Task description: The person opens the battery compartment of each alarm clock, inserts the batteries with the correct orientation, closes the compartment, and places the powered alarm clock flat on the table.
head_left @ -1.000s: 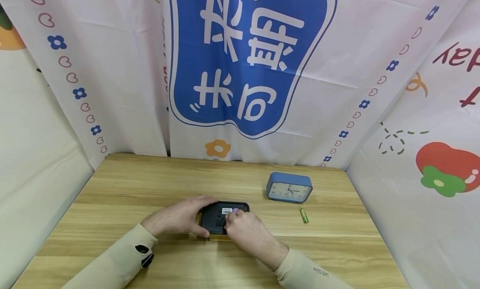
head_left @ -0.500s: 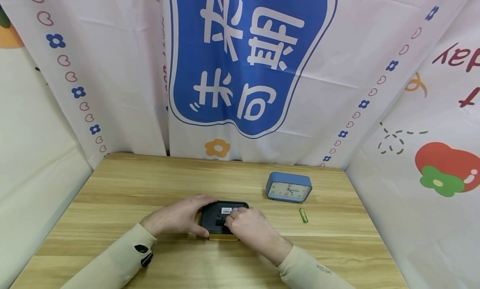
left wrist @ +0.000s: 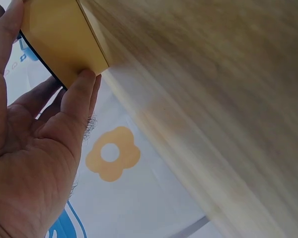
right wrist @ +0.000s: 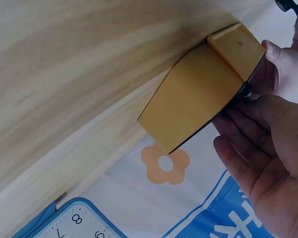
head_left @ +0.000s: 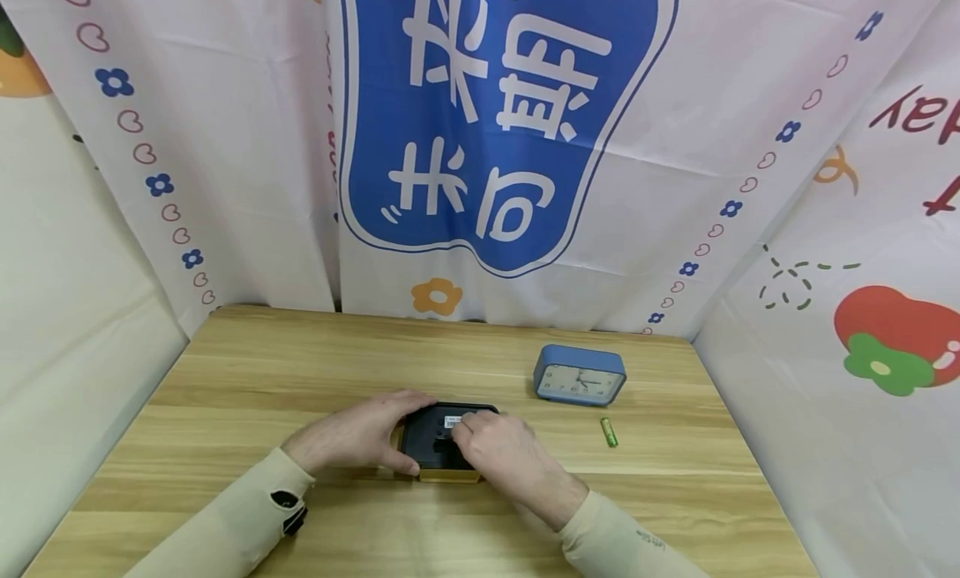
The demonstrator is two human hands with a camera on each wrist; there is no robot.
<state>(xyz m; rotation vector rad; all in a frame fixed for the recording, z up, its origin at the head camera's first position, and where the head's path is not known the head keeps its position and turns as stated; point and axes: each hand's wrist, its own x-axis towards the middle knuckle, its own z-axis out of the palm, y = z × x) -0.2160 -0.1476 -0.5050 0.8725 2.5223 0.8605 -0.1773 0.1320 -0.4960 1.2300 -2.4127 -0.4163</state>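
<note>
A yellow-cased clock (head_left: 427, 421) lies face down on the table, its black back turned up with a white label on it. My left hand (head_left: 360, 432) grips its left end, thumb at the near edge and fingers at the far edge. A dark battery recess (head_left: 442, 446) shows in the back. Right beside it, my right hand (head_left: 498, 445) pinches a small black battery cover (right wrist: 246, 93) with curled fingers; the cover is mostly hidden by the fingertips. In the left wrist view the left fingers press the clock's yellow side (left wrist: 64, 42).
A blue alarm clock (head_left: 581, 376) stands upright at the back right of the wooden table (head_left: 300, 353). One green battery (head_left: 608, 432) lies in front of it. Printed cloth (head_left: 262, 186) hangs behind the table and at both sides.
My right hand has shifted slightly up and right over the clock's back, and more of the dark recess shows. The left hand and the clock have stayed in place.
</note>
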